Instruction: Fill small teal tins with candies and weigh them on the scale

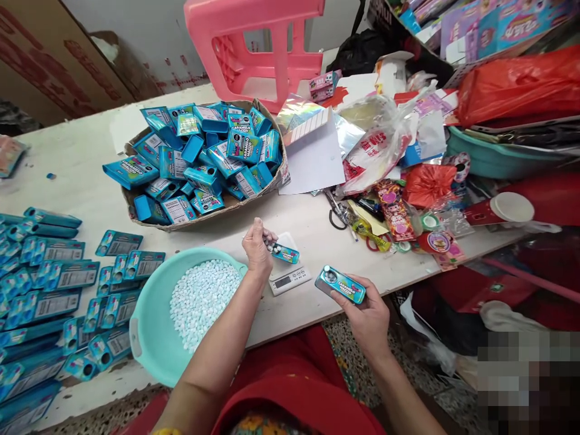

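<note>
Over the counter, the right grip clasps a "CARAMELO MACIZO" tin, long axis slanting, holed end left and away. Beyond, the left grip, hold unclear, curls at a matching tin on the scale.

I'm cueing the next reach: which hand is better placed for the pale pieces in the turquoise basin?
Probably the left hand: it is nearer the turquoise basin. The right hand is farther off, past the scale, and grips a blue tin.
</note>
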Demonstrator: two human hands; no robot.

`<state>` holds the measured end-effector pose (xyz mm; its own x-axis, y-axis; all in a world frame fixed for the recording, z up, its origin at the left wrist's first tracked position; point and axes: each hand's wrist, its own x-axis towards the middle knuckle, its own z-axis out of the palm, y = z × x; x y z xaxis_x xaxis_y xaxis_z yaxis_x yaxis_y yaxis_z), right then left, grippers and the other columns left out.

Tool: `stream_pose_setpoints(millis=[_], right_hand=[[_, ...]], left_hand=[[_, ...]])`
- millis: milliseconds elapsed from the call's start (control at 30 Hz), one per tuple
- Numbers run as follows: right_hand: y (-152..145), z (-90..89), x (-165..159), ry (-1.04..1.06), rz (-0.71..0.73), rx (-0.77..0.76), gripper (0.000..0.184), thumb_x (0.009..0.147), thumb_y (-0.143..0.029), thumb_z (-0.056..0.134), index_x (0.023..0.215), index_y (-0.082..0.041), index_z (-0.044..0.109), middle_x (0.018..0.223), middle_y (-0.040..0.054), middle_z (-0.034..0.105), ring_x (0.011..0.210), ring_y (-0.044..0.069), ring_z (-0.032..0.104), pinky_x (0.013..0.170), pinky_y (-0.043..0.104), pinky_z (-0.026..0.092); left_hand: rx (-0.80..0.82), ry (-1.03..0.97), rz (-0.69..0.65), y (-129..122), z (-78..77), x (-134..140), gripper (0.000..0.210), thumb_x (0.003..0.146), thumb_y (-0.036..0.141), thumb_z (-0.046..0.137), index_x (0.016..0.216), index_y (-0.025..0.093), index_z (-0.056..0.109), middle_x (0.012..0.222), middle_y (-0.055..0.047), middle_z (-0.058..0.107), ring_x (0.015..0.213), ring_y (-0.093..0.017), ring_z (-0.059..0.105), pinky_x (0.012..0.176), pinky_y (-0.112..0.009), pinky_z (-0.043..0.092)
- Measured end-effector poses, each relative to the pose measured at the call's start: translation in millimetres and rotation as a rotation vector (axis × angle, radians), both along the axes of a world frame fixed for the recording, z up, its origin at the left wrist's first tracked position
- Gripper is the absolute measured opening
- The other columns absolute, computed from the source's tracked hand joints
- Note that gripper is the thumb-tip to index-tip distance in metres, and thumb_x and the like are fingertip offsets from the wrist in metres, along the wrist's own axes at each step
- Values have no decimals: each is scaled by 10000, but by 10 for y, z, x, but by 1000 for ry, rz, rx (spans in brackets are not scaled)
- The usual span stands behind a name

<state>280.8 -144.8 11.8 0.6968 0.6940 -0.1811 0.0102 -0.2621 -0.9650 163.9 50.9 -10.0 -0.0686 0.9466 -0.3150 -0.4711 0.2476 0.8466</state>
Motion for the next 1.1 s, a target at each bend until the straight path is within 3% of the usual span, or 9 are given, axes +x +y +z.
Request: stream_pose_setpoints(millis=[233, 333, 433, 567, 700, 767, 867, 1000, 1100], right_hand=[[-28, 8, -12, 3, -10, -12, 410, 660, -360, 775, 991, -196, 598, 905, 38, 647, 803, 187, 617, 737, 335, 541], [-47, 16, -19, -3, -30, -6, 428, 646, -370, 781, 988, -186, 600, 914, 50, 648, 811, 197, 617, 762, 362, 536], [-64, 18, -34, -8, -48, -1, 448, 637, -377, 785, 993, -179, 602, 933, 59, 646, 830, 203, 615, 793, 381, 527], [-80, -11, -67, -9, -71, 17, 452, 624, -368, 795, 991, -184, 605, 929, 48, 643, 838, 198, 612, 812, 381, 519], [-74, -47, -124, 27, -94, 30, 457, 610, -351, 807, 985, -186, 606, 921, 41, 645, 837, 194, 615, 802, 368, 516], [-65, -53, -153, 42, -94, 31, 465, 606, -353, 809, 986, -182, 605, 924, 44, 646, 842, 197, 615, 807, 375, 514], [-55, -51, -182, 40, -86, 23, 471, 605, -362, 809, 987, -180, 604, 931, 46, 645, 850, 202, 615, 820, 386, 509], [-60, -59, -178, 39, -79, 4, 475, 610, -363, 809, 1000, -188, 603, 929, 41, 648, 835, 195, 618, 813, 373, 507], [-66, -77, -154, 47, -77, 9, 473, 620, -360, 805, 1012, -190, 603, 943, 43, 648, 837, 191, 619, 811, 363, 508]], left_hand=[[-183, -209, 5, 93, 100, -168, 505, 695, 571, 681, 593, 181, 377, 456, 76, 343, 362, -38, 317, 349, -174, 202], [-277, -327, -71, 105, 217, -457, 488, 738, 529, 665, 602, 186, 345, 462, 83, 296, 363, -33, 281, 338, -158, 169], [-279, -287, -125, 0, 288, -913, 439, 763, 466, 663, 610, 181, 366, 477, 75, 315, 373, -34, 292, 340, -152, 187], [-219, 116, -101, -311, 171, -1631, 358, 735, 423, 689, 637, 157, 470, 516, 46, 402, 419, -45, 374, 373, -154, 268], [-370, 448, -202, -609, -45, -2091, 378, 709, 458, 676, 609, 150, 480, 482, 56, 363, 369, -32, 284, 342, -152, 183], [-412, 450, -239, -678, -94, -2150, 360, 695, 476, 669, 671, 152, 512, 517, 54, 389, 377, -37, 291, 349, -155, 183], [-326, 513, -287, -669, -76, -2119, 319, 699, 467, 644, 746, 164, 558, 610, 22, 469, 457, -77, 391, 403, -181, 274], [-29, 1030, -631, -562, 26, -2025, 193, 676, 379, 680, 691, 194, 629, 749, -55, 611, 733, -210, 555, 658, -288, 438], [209, 1298, -608, -476, 86, -1806, 169, 749, 374, 632, 811, 222, 673, 922, -88, 657, 942, -288, 567, 869, -389, 420]])
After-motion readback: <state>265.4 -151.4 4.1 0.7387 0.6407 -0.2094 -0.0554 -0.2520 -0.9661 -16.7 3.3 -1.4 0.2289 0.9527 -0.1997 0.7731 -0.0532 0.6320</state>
